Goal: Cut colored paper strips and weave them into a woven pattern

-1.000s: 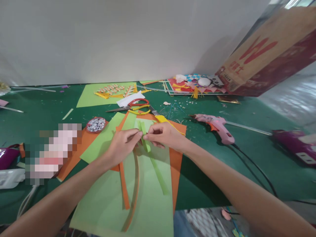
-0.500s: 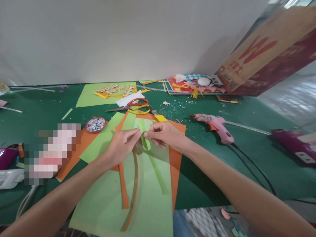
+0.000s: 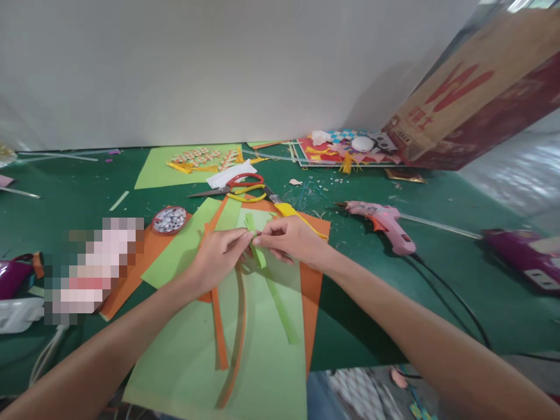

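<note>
Both hands meet over a light green sheet [image 3: 266, 367], pinching a folded green paper strip [image 3: 259, 258] between them. My left hand [image 3: 222, 252] grips it at the left with thumb and forefinger. From the right, my right hand [image 3: 292, 239] pinches the same strip, its other fingers curled. Fingertips hide part of the fold. An orange strip [image 3: 220, 332] and a curved brownish-orange strip [image 3: 240, 344] lie below the left hand. Another green strip [image 3: 281, 309] lies below the right hand. Scissors [image 3: 238, 188] with red and yellow handles and a yellow cutter [image 3: 289, 211] rest just beyond.
At right lie a pink glue gun [image 3: 385, 224] with a black cord and a purple device [image 3: 520, 256]. A round container of googly eyes [image 3: 170, 220] sits at left. Paper crafts [image 3: 350, 146] lie at the back, near a paper bag [image 3: 472, 93].
The folded green strip has turned slightly between the fingers, its loop now looking narrower. Both hands stay in nearly the same place.
</note>
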The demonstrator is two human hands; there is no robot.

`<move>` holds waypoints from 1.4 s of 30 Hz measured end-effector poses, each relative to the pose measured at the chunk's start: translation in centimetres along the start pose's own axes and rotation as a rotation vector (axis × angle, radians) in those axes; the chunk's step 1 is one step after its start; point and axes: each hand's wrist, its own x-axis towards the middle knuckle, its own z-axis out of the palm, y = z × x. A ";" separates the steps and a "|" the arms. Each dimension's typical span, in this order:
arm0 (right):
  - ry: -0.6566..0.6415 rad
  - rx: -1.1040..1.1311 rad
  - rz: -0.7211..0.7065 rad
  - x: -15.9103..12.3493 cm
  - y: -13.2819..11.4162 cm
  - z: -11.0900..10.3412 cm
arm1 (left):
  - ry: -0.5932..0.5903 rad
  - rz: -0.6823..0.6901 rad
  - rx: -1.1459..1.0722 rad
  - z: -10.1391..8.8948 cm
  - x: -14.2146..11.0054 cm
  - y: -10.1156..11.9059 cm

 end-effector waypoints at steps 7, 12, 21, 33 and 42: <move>-0.021 -0.049 0.017 -0.2 -0.2 0.1 | -0.014 -0.006 0.030 0.1 0.0 -0.2; 0.058 -0.055 -0.101 -0.2 -0.4 -0.4 | -0.012 0.019 0.036 0.0 -0.2 0.1; 0.024 0.160 -0.274 0.2 0.5 -0.3 | -0.137 -0.040 -0.105 0.1 -0.3 -0.1; -0.034 0.354 -0.324 -0.1 0.2 -0.1 | -0.219 -0.205 -0.752 -0.1 0.1 -0.4; -0.071 0.339 -0.333 -0.1 0.5 -0.1 | -0.245 -0.339 -0.897 -0.3 0.2 0.2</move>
